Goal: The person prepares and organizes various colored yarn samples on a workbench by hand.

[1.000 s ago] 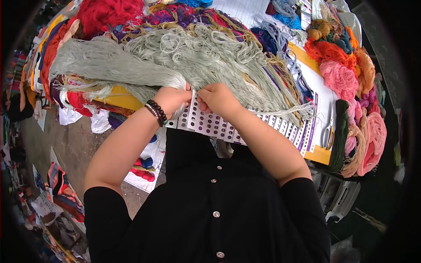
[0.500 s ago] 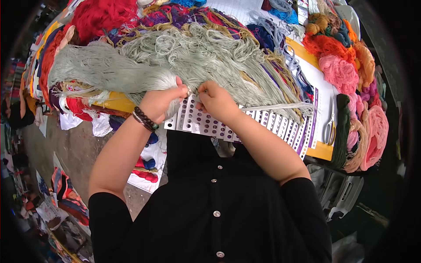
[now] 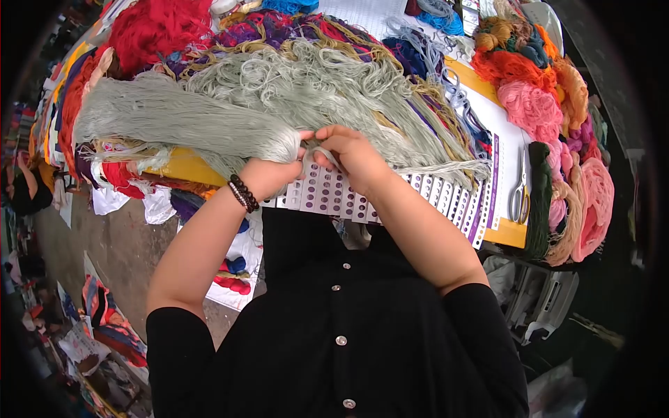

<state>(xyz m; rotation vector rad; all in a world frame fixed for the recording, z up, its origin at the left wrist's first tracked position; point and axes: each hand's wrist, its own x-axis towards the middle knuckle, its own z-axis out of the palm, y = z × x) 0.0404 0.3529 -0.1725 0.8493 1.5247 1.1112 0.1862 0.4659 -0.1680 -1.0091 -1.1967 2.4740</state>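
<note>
A thick bundle of pale grey thread (image 3: 188, 115) stretches to the left, its gathered end held in my left hand (image 3: 273, 174). My left fingers are closed around that end, and a dark beaded bracelet (image 3: 243, 194) circles the wrist. Close beside it, my right hand (image 3: 352, 159) pinches a small loop of the grey thread at the bundle's tip; the fingertips of both hands almost meet. Behind them lies a loose pile of curly grey thread (image 3: 306, 76). Under my hands are white cards with rows of punched holes (image 3: 327, 191), partly hidden by my right wrist.
Scissors (image 3: 520, 198) lie on the right side of the table, next to dark green, peach and pink skeins (image 3: 592, 212). Red thread (image 3: 157, 31) is heaped at the far left. Orange and brown skeins (image 3: 519, 66) sit at the far right. More thread lies on the floor (image 3: 115, 317).
My left hand has turned, and the bundle's gathered end now shows above its fingers. My right hand has moved slightly right, with a grey loop visible at its fingers.
</note>
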